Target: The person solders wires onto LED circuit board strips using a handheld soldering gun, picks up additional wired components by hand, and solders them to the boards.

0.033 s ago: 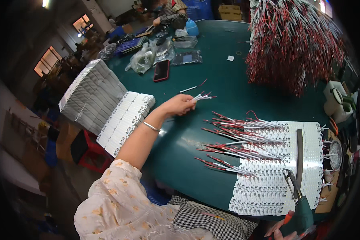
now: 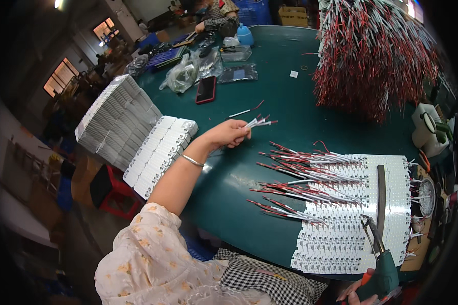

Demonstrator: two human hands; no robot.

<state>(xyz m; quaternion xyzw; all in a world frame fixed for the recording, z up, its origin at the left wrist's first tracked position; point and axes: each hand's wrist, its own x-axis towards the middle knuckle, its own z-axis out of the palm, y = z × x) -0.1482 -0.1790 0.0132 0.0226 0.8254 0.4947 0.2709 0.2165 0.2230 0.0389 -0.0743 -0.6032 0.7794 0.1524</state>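
Note:
My left hand (image 2: 228,134) reaches over the middle of the table, fingers pinched round a small bundle of white wires (image 2: 259,122) with reddish ends. Just beyond it lies one loose wire (image 2: 240,113). At the lower right my right hand (image 2: 360,296), partly cut off by the frame edge, grips a green soldering gun (image 2: 384,274). The gun's metal tip hovers over or touches a panel of white circuit board strips (image 2: 331,244); which of the two I cannot tell. Red and white wires (image 2: 290,168) fan leftward from the upper strips. A dark bar (image 2: 381,195) lies across the panel.
Stacked white boards (image 2: 119,119) stand at the left, with more boards (image 2: 160,152) beside them. A large bundle of red and white wires (image 2: 374,61) hangs at the back right. A phone (image 2: 205,90), plastic bags (image 2: 183,76) and a blue bottle (image 2: 245,35) sit farther back, near another person (image 2: 221,20).
The wire ends in my left hand have shifted slightly, and its fingers have turned a little. My right hand and the soldering gun look unmoved.

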